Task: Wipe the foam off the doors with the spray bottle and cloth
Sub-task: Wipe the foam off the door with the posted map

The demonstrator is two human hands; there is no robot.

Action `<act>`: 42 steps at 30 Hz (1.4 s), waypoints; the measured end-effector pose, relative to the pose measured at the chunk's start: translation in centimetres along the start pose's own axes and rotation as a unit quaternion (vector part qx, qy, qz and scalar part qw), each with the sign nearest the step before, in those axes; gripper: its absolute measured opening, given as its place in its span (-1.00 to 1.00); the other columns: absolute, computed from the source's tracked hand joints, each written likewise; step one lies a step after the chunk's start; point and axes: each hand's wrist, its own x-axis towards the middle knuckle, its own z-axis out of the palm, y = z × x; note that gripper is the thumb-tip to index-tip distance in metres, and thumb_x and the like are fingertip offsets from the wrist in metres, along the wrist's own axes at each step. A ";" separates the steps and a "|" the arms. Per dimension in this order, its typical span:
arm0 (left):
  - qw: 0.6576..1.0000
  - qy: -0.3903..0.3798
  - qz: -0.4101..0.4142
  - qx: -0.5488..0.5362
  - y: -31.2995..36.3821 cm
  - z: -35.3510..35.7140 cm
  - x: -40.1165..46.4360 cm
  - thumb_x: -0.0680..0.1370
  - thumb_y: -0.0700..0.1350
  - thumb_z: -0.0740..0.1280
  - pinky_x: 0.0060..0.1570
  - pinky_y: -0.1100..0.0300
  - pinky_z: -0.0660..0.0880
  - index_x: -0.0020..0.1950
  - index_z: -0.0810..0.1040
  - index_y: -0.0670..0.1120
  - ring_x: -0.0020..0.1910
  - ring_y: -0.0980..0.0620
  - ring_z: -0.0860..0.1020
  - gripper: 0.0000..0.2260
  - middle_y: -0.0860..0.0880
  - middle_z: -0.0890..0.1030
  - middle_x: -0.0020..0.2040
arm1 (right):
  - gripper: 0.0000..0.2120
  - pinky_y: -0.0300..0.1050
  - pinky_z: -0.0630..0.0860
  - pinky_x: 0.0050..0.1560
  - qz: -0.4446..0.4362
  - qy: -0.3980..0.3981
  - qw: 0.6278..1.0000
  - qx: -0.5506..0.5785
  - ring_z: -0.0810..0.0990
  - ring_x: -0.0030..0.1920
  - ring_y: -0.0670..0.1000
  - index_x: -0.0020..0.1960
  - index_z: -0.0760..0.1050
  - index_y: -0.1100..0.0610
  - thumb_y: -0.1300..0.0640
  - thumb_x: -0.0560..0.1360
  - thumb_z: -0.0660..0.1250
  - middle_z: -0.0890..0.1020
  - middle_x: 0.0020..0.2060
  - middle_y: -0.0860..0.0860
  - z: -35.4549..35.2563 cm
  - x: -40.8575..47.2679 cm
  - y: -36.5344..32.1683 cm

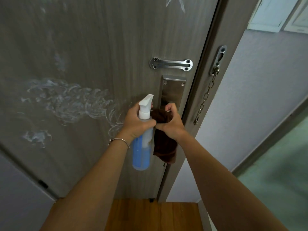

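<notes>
A grey wood-grain door fills the view, smeared with white foam across its middle left and a smaller patch of foam at the top. My left hand grips a clear spray bottle of blue liquid by the neck, its white nozzle pointing up and to the right. Right beside it, my right hand holds a dark brown cloth, which bunches above the fist and hangs down below it. Both hands are close in front of the door's handle plate.
A metal chain-guard slot is screwed to the door above the handle plate. A door chain hangs from the frame at right. Lilac wall lies to the right, wooden floor below.
</notes>
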 end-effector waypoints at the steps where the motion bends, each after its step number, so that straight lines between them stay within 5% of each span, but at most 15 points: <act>1: 1.000 0.009 -0.004 -0.005 0.3 0.0 -0.1 0.22 -0.21 0.42 -0.18 0.37 0.51 0.04 0.51 0.08 -0.22 0.35 0.57 -0.57 0.10 0.61 -0.10 | -0.47 -0.25 0.47 -0.24 0.004 -0.003 1.000 -0.013 0.51 -0.25 -0.20 -0.06 0.24 0.05 0.46 0.32 0.50 0.46 -0.21 -0.04 -0.1 -0.1 -0.1; 4: 0.999 0.043 0.000 -0.005 1.0 -0.2 -1.1 0.29 -0.30 0.47 -0.16 0.35 0.52 0.05 0.52 0.09 -0.18 0.33 0.57 -0.56 0.10 0.61 -0.06 | -0.50 -0.25 0.52 -0.12 0.020 -0.013 0.999 -0.023 0.55 -0.08 -0.06 0.11 0.36 0.05 0.39 0.34 0.52 0.53 -0.09 -0.06 -0.5 -1.0 -0.6; 8: 0.998 0.039 0.029 0.029 2.9 -1.0 -3.5 0.37 -0.49 0.41 -0.26 0.49 0.43 0.01 0.44 0.12 -0.24 0.43 0.54 -0.47 0.15 0.53 -0.10 | -0.29 -0.31 0.48 0.23 -0.021 -0.002 1.000 0.009 0.52 0.22 -0.20 0.39 0.35 0.00 0.37 0.36 0.54 0.47 0.28 -0.13 -1.0 -4.2 -1.1; 12: 0.997 0.055 0.036 0.029 5.0 -2.6 -7.7 0.31 -0.39 0.44 -0.25 0.46 0.44 0.04 0.48 0.00 -0.23 0.37 0.54 -0.57 0.11 0.55 -0.12 | -0.52 -0.02 0.60 0.09 -0.041 0.017 0.998 0.040 0.62 0.02 0.02 0.10 0.36 0.09 0.29 0.35 0.56 0.55 0.02 0.06 -0.1 -8.0 -2.3; 17: 0.992 0.120 0.036 0.005 8.1 -5.2 -13.8 0.26 -0.28 0.43 -0.28 0.45 0.46 0.04 0.45 0.10 -0.24 0.35 0.56 -0.55 0.09 0.55 -0.14 | -0.75 -0.17 0.58 -0.07 -0.036 0.038 0.992 0.118 0.64 -0.10 -0.03 -0.04 0.45 0.11 0.29 0.42 0.49 0.62 -0.21 -0.10 2.7 -11.7 -7.0; 20: 0.987 0.153 0.049 -0.001 10.3 -8.1 -16.4 0.23 -0.21 0.43 -0.24 0.41 0.50 0.07 0.44 0.13 -0.21 0.35 0.56 -0.52 0.12 0.58 -0.15 | -0.80 -0.14 0.60 -0.09 0.064 0.059 0.960 0.265 0.70 -0.11 -0.06 0.00 0.54 0.03 0.27 0.47 0.44 0.70 -0.22 -0.13 5.9 -13.8 -11.0; 23: 0.984 0.168 0.063 -0.008 12.4 -11.8 -18.4 0.19 -0.13 0.47 -0.21 0.28 0.53 0.06 0.48 0.10 -0.21 0.25 0.57 -0.53 0.10 0.59 -0.16 | -0.62 -0.07 0.61 -0.09 0.138 0.051 0.931 0.333 0.71 -0.04 0.03 0.21 0.52 0.06 0.12 0.41 0.47 0.71 -0.02 0.03 9.1 -15.6 -14.7; 30: 0.978 0.174 0.118 0.016 17.9 -22.9 -21.6 0.23 -0.26 0.42 -0.26 0.41 0.48 -0.02 0.48 0.08 -0.26 0.33 0.56 -0.60 0.29 0.62 -0.23 | -0.92 -0.19 0.61 -0.30 0.100 0.066 0.939 0.323 0.73 -0.18 0.03 -0.02 0.63 0.15 0.19 0.50 0.41 0.74 -0.19 0.05 18.8 -18.3 -23.6; 35: 0.977 0.150 0.150 0.035 21.2 -31.9 -22.1 0.23 -0.19 0.44 -0.19 0.32 0.51 0.07 0.54 -0.03 -0.21 0.23 0.56 -0.58 0.08 0.60 -0.13 | -0.88 -0.04 0.60 -0.10 0.052 0.085 0.956 0.275 0.72 -0.15 0.06 -0.02 0.66 0.19 0.17 0.47 0.46 0.73 -0.19 0.09 26.2 -17.9 -29.6; 38: 0.973 0.164 0.161 0.024 22.5 -36.4 -21.5 0.17 -0.03 0.44 -0.18 0.29 0.52 0.08 0.56 -0.09 -0.19 0.17 0.57 -0.51 0.04 0.61 -0.11 | -0.87 -0.03 0.62 -0.08 0.033 0.122 0.951 0.282 0.72 -0.14 0.05 -0.01 0.65 0.18 0.16 0.46 0.47 0.73 -0.18 0.08 29.5 -17.1 -32.4; 42: 0.968 0.178 0.176 0.025 23.9 -40.5 -20.3 0.18 -0.11 0.45 -0.28 0.37 0.47 0.01 0.57 -0.13 -0.29 0.23 0.53 -0.59 -0.04 0.61 -0.16 | -0.89 -0.06 0.60 -0.13 0.022 0.165 0.941 0.293 0.71 -0.16 0.03 -0.01 0.64 0.13 0.14 0.47 0.46 0.73 -0.19 0.04 31.4 -15.8 -34.9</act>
